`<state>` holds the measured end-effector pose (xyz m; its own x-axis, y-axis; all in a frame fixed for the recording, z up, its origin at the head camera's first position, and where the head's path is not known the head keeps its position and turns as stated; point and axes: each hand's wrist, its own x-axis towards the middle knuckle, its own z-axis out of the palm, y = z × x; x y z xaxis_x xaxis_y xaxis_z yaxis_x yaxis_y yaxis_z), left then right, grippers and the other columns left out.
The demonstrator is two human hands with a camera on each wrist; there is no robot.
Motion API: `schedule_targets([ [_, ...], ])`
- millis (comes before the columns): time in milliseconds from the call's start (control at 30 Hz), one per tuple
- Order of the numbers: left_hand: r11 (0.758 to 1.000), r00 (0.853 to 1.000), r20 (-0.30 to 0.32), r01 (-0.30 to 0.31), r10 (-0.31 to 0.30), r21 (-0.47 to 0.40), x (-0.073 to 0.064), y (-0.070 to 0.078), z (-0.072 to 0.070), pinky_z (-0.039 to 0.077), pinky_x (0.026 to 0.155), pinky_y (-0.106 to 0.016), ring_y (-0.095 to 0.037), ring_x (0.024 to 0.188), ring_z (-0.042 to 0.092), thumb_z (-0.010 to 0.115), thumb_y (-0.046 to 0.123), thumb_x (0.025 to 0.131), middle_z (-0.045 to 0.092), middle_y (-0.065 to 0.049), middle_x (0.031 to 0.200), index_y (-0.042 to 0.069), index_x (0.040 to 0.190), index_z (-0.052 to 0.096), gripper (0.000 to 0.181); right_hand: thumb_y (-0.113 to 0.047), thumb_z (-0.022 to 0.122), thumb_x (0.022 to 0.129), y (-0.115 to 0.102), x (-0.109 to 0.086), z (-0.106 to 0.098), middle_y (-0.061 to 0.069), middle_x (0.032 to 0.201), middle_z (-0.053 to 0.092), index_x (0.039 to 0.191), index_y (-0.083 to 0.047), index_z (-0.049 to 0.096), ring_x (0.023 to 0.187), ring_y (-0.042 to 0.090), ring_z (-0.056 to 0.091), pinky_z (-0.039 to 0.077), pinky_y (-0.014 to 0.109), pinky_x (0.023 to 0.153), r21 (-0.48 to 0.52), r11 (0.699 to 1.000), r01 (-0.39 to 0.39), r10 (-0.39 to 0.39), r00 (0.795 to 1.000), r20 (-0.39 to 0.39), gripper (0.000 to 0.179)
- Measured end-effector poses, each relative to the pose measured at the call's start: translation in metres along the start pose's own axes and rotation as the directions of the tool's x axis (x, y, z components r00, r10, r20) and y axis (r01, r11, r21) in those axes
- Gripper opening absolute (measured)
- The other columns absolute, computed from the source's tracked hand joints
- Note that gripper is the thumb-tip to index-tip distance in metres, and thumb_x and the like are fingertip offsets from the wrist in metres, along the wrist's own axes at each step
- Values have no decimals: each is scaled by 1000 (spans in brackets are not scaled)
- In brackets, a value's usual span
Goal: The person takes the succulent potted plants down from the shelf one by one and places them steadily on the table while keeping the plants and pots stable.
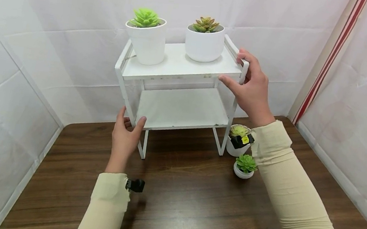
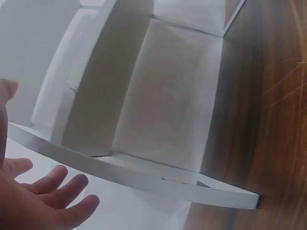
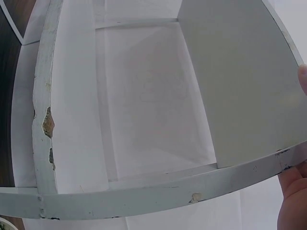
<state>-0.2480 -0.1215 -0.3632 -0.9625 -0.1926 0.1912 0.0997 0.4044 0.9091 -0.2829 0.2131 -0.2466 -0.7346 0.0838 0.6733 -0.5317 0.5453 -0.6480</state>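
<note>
A white two-tier shelf rack [image 1: 184, 107] stands on the brown table, its paint chipped along the edges. My right hand [image 1: 253, 86] grips the upper right corner of the frame, fingers over the side rail and thumb at the front edge of the top shelf. Low on the left, my left hand [image 1: 125, 138] straddles the front leg, thumb on one side and relaxed fingers on the other. In the left wrist view, those fingers [image 2: 67, 191] are spread beside the leg. On the top shelf sit a tapered white pot [image 1: 148, 45] with a green succulent and a rounded white pot [image 1: 204, 45] with a reddish-green one.
Right of the rack, a white pot [image 1: 230, 147] with a pale succulent stands partly behind the right wrist's camera. In front of it is a small potted green succulent [image 1: 245, 165]. White sheeting [image 1: 86, 44] hangs behind and beside the table [image 1: 174, 203].
</note>
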Motion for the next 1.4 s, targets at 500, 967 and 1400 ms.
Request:
schedule_targets([
  [500,999,1000,-9,26,-26,31,2,28,-12,44,102,-48,-28,132,45,59,58,89,41,-13,146,26,156,15,87,-36,81,79,-1,-1,-1,-17,151,40,136,-18,49,99,11,60,47,19,73,-27,999,19,-19,1000,1,68],
  [967,996,998,-4,57,-57,64,3,55,-31,40,105,-52,-29,138,37,56,63,87,36,-12,151,27,157,8,92,-33,82,79,-1,-1,0,-15,151,40,137,-18,49,103,13,61,47,15,75,-8,1000,12,-12,1000,-5,69],
  [1400,997,999,-24,32,-31,70,6,73,-42,39,107,-51,-28,139,37,57,66,85,35,-12,152,27,157,7,96,-33,82,78,1,-1,2,-14,151,40,137,-20,49,106,15,61,45,15,74,-13,1000,8,-8,1000,-8,69],
])
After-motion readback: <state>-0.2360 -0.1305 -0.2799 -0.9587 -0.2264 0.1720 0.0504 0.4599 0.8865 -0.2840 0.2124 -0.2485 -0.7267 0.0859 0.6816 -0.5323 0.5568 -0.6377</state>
